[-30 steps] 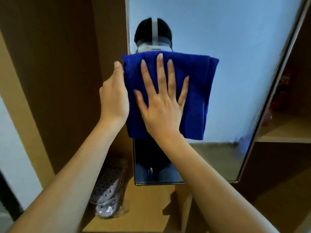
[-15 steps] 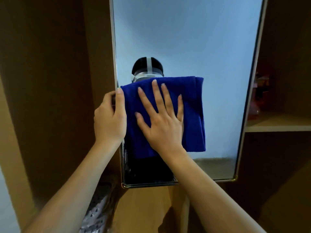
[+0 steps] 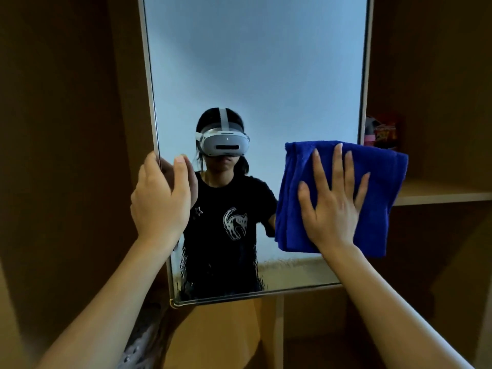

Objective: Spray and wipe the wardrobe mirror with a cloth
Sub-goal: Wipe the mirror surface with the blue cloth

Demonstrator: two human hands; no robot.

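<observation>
The tall framed mirror [image 3: 255, 62] hangs in front of me, between the wardrobe's wooden panels. A folded blue cloth [image 3: 378, 198] lies flat against its lower right part and overlaps the right frame edge. My right hand [image 3: 332, 206] presses the cloth to the glass with straight, spread fingers. My left hand [image 3: 159, 201] grips the mirror's left edge, thumb on the glass and fingers behind the frame. Wet streaks show on the glass near the bottom. No spray bottle is in view.
A wooden shelf [image 3: 439, 193] sits right of the mirror, with a colourful packet [image 3: 383, 133] on it. Brown wardrobe panels [image 3: 66, 129] stand on the left. A pale perforated item in plastic [image 3: 138, 344] lies at the lower left.
My right hand has slid the cloth from the mirror's left side to its right edge. The view has tilted up, and my reflection is now uncovered. My left hand stays on the left edge.
</observation>
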